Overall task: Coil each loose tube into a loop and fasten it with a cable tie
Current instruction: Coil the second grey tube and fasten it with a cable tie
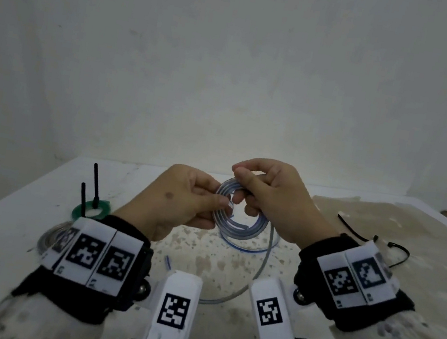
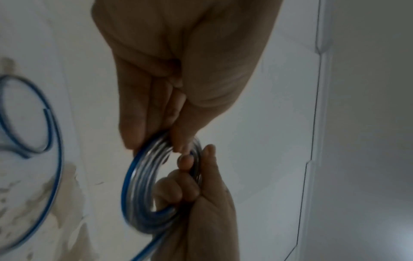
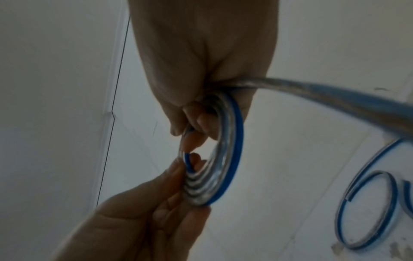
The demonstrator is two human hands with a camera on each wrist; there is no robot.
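Observation:
A clear tube with a blue stripe is wound into a small coil (image 1: 247, 230) held above the table between both hands. My left hand (image 1: 219, 202) pinches the coil's left side, its thumb and fingers pressed on the turns (image 2: 143, 185). My right hand (image 1: 242, 190) grips the far right side, fingers curled through the coil (image 3: 228, 159). The tube's loose tail (image 1: 261, 268) leaves the right hand (image 3: 196, 123) and trails in a curve on the table (image 3: 368, 211). Black cable ties (image 1: 354, 232) lie to the right of my right wrist.
A green ring (image 1: 91, 210) with two upright black ties stands at the left. A coiled clear tube (image 1: 50, 237) lies partly hidden behind my left wrist. The white table (image 1: 13, 222) ends at a pale wall behind; a stained patch covers its right side.

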